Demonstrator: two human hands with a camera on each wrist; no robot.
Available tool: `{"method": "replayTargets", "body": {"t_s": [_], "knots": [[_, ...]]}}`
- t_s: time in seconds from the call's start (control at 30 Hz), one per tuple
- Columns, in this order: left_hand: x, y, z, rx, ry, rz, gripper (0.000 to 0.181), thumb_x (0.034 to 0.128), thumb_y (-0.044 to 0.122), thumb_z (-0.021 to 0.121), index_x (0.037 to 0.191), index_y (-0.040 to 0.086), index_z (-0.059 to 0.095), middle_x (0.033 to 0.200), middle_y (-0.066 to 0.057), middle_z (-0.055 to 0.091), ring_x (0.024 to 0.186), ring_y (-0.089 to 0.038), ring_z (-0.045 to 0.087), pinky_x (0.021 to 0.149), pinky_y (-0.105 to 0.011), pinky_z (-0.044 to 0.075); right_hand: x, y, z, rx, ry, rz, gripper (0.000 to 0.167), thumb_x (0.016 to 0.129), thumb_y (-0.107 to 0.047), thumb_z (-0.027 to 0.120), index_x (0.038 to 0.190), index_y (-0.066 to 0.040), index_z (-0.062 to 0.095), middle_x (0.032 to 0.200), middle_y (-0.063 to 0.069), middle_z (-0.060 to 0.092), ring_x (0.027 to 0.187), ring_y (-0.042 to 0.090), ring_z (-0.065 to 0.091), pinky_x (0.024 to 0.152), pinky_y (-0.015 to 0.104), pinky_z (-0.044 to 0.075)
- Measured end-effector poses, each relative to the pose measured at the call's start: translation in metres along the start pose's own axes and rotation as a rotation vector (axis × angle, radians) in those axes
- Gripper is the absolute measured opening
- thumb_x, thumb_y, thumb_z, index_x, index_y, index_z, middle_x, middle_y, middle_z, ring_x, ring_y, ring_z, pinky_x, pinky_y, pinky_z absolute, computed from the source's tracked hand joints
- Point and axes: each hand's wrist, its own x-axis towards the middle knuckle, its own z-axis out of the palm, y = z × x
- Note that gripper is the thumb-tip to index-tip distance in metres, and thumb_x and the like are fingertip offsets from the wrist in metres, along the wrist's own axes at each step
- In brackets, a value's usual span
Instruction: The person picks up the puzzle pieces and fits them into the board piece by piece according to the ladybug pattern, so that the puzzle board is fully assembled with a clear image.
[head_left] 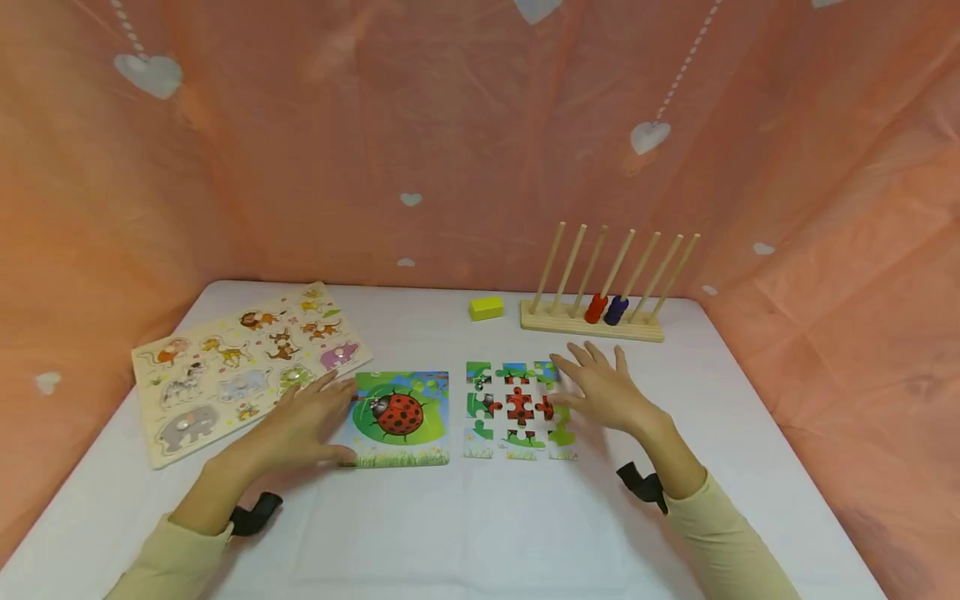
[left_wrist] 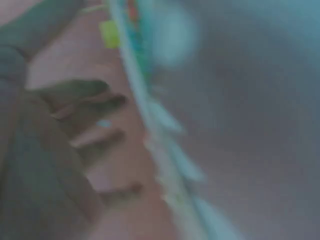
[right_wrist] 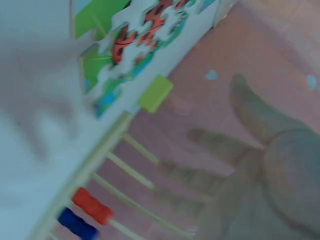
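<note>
We've got our left hand [head_left: 306, 427] at the left edge of the ladybug picture [head_left: 401, 415] and our right hand [head_left: 611, 396] by the right side of the puzzle pieces [head_left: 519, 407], fingers loosely spread, gripping nothing. Picture and pieces lie side by side on the white surface [head_left: 450, 533].

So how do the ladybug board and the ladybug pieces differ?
The ladybug board shows one unbroken picture, while the ladybug pieces lie spaced with white gaps. The board is nearer the left hand, the pieces nearer the right hand. Both lie flat on the table, showing a red ladybug.
</note>
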Motion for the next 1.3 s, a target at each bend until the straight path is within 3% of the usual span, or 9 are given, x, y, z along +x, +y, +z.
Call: {"method": "replayTargets", "body": {"t_s": [0.1, 0.2, 0.3, 0.47, 0.63, 0.87, 1.03, 1.3], "knots": [[-0.001, -0.011, 0.008, -0.014, 0.026, 0.075, 0.093, 0.0713, 0.049, 0.086, 0.139, -0.006, 0.053, 0.147, -0.024, 0.047, 0.14, -0.051, 0.028, 0.104, -0.076, 0.021, 0.019, 0.011, 0.002, 0.165, -0.042, -0.102, 0.051, 0.095, -0.023, 0.069, 0.137, 0.003, 0.056, 0.139, 0.026, 0.054, 0.133, 0.045, 0.044, 0.108, 0.073, 0.019], [0.0, -0.017, 0.013, -0.024, 0.045, 0.097, 0.092, 0.0715, 0.05, 0.085, 0.139, -0.005, 0.054, 0.148, -0.022, 0.047, 0.141, -0.05, 0.026, 0.106, -0.074, 0.02, 0.039, 0.015, 0.004, 0.301, -0.098, -0.169, 0.047, 0.094, -0.016, 0.07, 0.133, 0.007, 0.058, 0.129, 0.024, 0.059, 0.121, 0.042, 0.054, 0.103, 0.063, 0.037], [-0.001, -0.018, 0.016, -0.051, 0.027, 0.091, 0.092, 0.0738, 0.051, 0.083, 0.14, -0.004, 0.052, 0.151, -0.021, 0.044, 0.143, -0.05, 0.021, 0.106, -0.075, 0.017, 0.06, 0.012, 0.008, 0.346, -0.16, -0.199, 0.045, 0.093, -0.014, 0.072, 0.13, 0.008, 0.06, 0.126, 0.024, 0.061, 0.116, 0.04, 0.057, 0.096, 0.056, 0.047], [-0.003, -0.017, 0.018, -0.072, -0.022, 0.08, 0.095, 0.0762, 0.056, 0.08, 0.142, -0.005, 0.05, 0.154, -0.021, 0.04, 0.145, -0.05, 0.017, 0.104, -0.079, 0.016, 0.092, -0.002, 0.015, 0.241, -0.204, -0.223, 0.04, 0.088, -0.014, 0.077, 0.122, 0.005, 0.066, 0.118, 0.018, 0.066, 0.112, 0.034, 0.06, 0.095, 0.049, 0.049], [-0.005, -0.019, 0.019, -0.036, -0.012, 0.079, 0.096, 0.0751, 0.057, 0.08, 0.142, -0.005, 0.051, 0.153, -0.021, 0.041, 0.144, -0.051, 0.019, 0.102, -0.08, 0.017, 0.111, -0.019, 0.023, 0.079, -0.206, -0.246, 0.036, 0.087, -0.019, 0.079, 0.118, -0.003, 0.07, 0.111, 0.012, 0.067, 0.102, 0.028, 0.063, 0.09, 0.045, 0.049], [-0.006, -0.022, 0.02, -0.034, -0.02, 0.074, 0.094, 0.0761, 0.055, 0.08, 0.142, -0.004, 0.05, 0.154, -0.021, 0.039, 0.143, -0.05, 0.024, 0.106, -0.076, 0.018, 0.123, -0.029, 0.036, 0.099, -0.233, -0.217, 0.039, 0.085, -0.019, 0.081, 0.119, -0.004, 0.068, 0.112, 0.011, 0.067, 0.106, 0.031, 0.058, 0.099, 0.059, 0.037], [-0.005, -0.022, 0.02, -0.036, -0.013, 0.106, 0.092, 0.0773, 0.052, 0.081, 0.141, -0.007, 0.051, 0.153, -0.024, 0.039, 0.14, -0.052, 0.029, 0.107, -0.069, 0.026, 0.127, -0.034, 0.042, 0.073, -0.242, -0.192, 0.04, 0.085, -0.019, 0.08, 0.12, -0.006, 0.066, 0.11, 0.009, 0.065, 0.104, 0.029, 0.056, 0.096, 0.054, 0.038], [-0.005, -0.021, 0.018, -0.047, -0.01, 0.101, 0.092, 0.0769, 0.052, 0.081, 0.14, -0.008, 0.051, 0.153, -0.025, 0.038, 0.138, -0.053, 0.032, 0.107, -0.067, 0.029, 0.129, -0.04, 0.042, 0.075, -0.258, -0.188, 0.04, 0.086, -0.018, 0.08, 0.121, -0.005, 0.065, 0.109, 0.009, 0.063, 0.104, 0.029, 0.054, 0.094, 0.051, 0.037]]}}
